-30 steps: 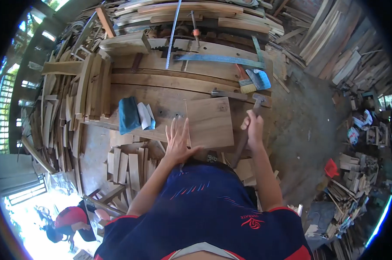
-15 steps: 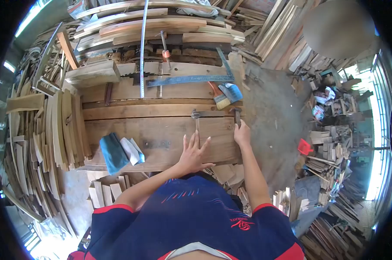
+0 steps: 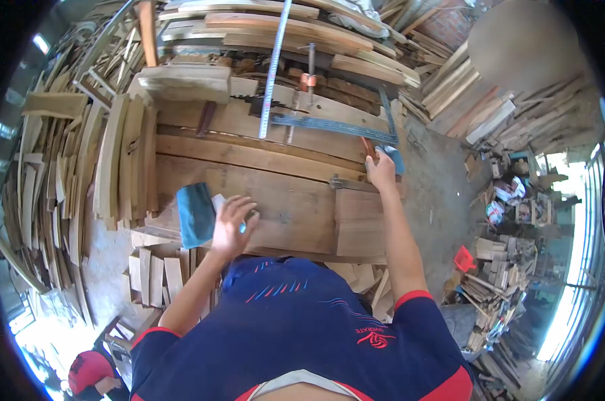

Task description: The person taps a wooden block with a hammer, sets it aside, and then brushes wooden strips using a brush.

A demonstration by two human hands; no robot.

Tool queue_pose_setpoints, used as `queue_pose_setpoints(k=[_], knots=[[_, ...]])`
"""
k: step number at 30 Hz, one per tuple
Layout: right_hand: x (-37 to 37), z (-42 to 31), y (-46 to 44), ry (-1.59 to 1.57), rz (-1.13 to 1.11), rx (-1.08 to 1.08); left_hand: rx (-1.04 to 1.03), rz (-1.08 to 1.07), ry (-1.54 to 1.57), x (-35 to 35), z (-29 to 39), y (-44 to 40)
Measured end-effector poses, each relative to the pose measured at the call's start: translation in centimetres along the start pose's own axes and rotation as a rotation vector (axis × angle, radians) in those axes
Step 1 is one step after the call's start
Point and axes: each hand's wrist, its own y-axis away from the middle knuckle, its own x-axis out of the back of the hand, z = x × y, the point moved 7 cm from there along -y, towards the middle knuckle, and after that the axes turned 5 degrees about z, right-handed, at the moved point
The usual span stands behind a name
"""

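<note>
My right hand is closed around a paintbrush at the bench's right end; its reddish handle shows past the fingers and the bristles are hidden. A blue cloth-like item lies beside that hand. Just below is a metal bar tool along the top of a wooden board. My left hand, slightly blurred with fingers apart, hovers at or over a folded white-and-blue piece; contact cannot be told. A teal cloth lies left of it.
A blue L-shaped square, a long ruler and an orange-marked clamp are at the bench's back. Stacked boards stand left, more planks behind. A person in a red cap is at lower left.
My right hand has left the metal bar tool and moved up onto the paintbrush. The left hand has lifted off the board and moved left to the folded piece. The view has shifted.
</note>
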Motion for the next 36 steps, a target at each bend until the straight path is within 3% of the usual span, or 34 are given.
queue_pose_setpoints(k=[1, 5, 10, 13, 16, 20, 22, 25, 28, 32, 33, 34, 35, 36], knots=[[-3.5, 1.6, -1.1, 0.139, 0.007, 0.11, 0.018, 0.052, -0.037, 2.1, -0.4, -0.2], [-7.3, -2.4, -1.1, 0.397, 0.003, 0.022, 0.073, 0.281, -0.158, 10.2, -0.3, -1.1], [-7.4, -8.0, 1.6, 0.256, 0.069, 0.086, 0.036, 0.664, -0.337, 20.4, -0.2, -1.1], [-8.3, -10.1, 1.6, 0.264, -0.009, 0.124, 0.215, 0.806, -0.523, 25.0, -3.1, -1.4], [-8.8, -14.0, 2.5, 0.245, -0.012, 0.31, 0.344, 0.766, -0.811, 27.4, -6.4, -3.6], [-9.0, -21.3, 6.7, 0.225, -0.266, 0.563, 0.698, 0.469, -0.784, 27.6, -14.7, -4.2], [-7.9, -25.0, 10.1, -0.052, -0.204, 0.787, 0.909, 0.336, -0.789, 28.0, -14.3, -4.7], [-6.9, -26.7, 11.9, -0.381, -0.513, 0.741, 0.803, 0.403, -0.835, 29.3, -15.7, -3.9], [-8.4, -22.8, 9.7, -0.336, -0.697, 0.374, 0.691, 0.489, -0.925, 29.5, -13.8, -3.3], [-3.9, -17.4, 7.2, -0.506, -0.522, 0.097, 0.417, 0.502, -0.715, 27.2, -9.8, -3.1], [-2.4, -15.9, 6.5, -0.51, -0.437, 0.03, 0.456, 0.429, -0.554, 25.3, -8.1, -3.7], [-1.2, -13.6, 5.8, -0.35, -0.344, -0.027, 0.495, 0.358, -0.393, 22.9, -6.0, -4.4], [0.0, -11.7, 5.3, -0.19, -0.25, -0.08, 0.358, 0.307, -0.359, 20.3, -3.9, -5.2], [1.4, -11.2, 5.1, -0.219, -0.151, -0.103, 0.218, 0.257, -0.324, 17.6, -2.1, -6.0]])
